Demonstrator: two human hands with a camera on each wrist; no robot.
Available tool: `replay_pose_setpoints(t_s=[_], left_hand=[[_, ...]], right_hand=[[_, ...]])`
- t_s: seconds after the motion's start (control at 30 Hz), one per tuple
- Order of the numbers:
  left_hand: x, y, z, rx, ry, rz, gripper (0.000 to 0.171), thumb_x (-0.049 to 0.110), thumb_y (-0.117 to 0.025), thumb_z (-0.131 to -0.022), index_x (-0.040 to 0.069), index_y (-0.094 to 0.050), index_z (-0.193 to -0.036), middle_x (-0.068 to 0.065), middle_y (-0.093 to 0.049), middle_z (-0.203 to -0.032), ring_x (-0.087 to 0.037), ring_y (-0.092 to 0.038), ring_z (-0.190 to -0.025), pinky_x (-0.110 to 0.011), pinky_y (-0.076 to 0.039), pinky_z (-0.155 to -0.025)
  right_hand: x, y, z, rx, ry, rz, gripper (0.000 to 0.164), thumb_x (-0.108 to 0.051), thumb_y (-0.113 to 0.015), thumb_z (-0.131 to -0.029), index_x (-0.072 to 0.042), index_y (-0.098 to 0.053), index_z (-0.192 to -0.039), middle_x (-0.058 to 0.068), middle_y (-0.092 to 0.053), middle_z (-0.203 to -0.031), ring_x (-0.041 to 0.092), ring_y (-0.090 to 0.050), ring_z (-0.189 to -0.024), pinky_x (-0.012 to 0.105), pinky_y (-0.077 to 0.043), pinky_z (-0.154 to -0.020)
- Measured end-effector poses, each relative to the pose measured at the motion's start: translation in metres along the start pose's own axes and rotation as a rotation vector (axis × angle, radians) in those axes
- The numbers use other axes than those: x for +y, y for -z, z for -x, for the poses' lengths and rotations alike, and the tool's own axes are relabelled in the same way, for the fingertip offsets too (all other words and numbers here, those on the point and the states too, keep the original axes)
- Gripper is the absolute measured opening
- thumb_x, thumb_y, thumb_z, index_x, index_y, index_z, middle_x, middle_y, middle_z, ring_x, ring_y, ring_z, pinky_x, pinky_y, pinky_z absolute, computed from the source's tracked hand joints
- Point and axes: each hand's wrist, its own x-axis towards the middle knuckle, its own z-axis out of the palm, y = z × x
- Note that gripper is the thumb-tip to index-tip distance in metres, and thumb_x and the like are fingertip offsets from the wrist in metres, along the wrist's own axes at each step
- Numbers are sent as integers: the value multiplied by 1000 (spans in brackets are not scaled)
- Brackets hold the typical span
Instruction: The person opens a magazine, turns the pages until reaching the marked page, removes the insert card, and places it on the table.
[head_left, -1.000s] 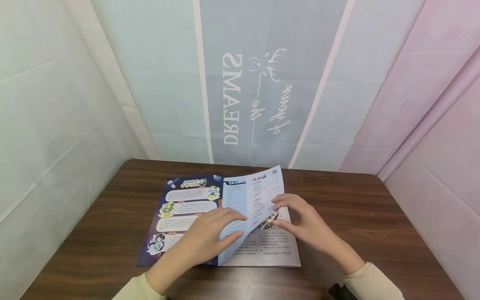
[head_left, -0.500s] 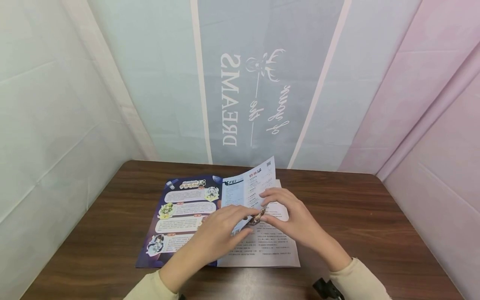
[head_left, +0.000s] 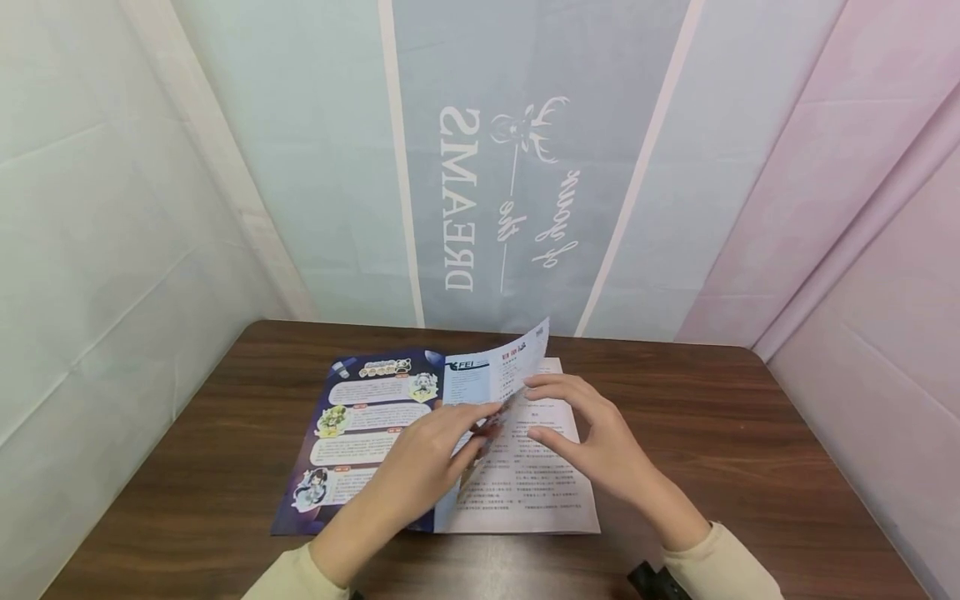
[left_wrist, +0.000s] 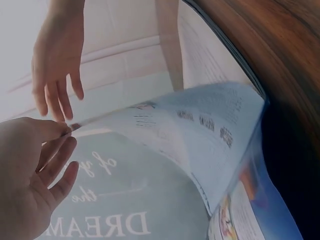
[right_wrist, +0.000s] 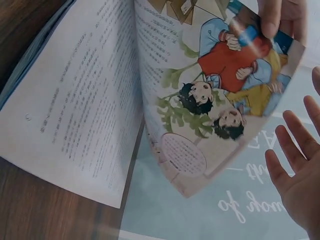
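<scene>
An open magazine [head_left: 551, 500] lies on the table, its left side dark blue with cartoon figures and text bubbles. One page [head_left: 517, 362] is raised and bowed upward from the spine. My left hand [head_left: 420, 450] pinches that page at its edge between thumb and fingers. In the right wrist view, the underside of the page carries a colour illustration [right_wrist: 220, 65] of children in red and yellow clothing. My right hand [head_left: 603, 433] hovers just right of the raised page, fingers spread and holding nothing. The left wrist view shows this right hand [left_wrist: 60, 60] apart from the paper.
The magazine rests on a dark wood-grain table [head_left: 720, 433] with rounded back corners. Behind it hangs a pale fabric backdrop [head_left: 480, 167] with mirrored lettering and a deer head. Light cloth walls stand on both sides. A black device [head_left: 656, 579] sits by the right sleeve.
The raised page has swung leftward, out of the right hand's grasp. The left hand now pinches its edge, while the right hand has come off it and opened.
</scene>
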Motion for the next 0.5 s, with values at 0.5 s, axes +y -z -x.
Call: replay_pose_setpoints(t_s=[0.5], left_hand=[[-23,15,30,-43,250,-66,71,12,-80,-85,17,-45,-147,-4,-60,-132,-19,-63,-112,-36,-57,-85]], right_hand=[[18,6,25,-60,-101,71,39,-10,-80,-84,-23,-65,-118,-2,-62,-128,21,-55,-122,16,-34,-107]])
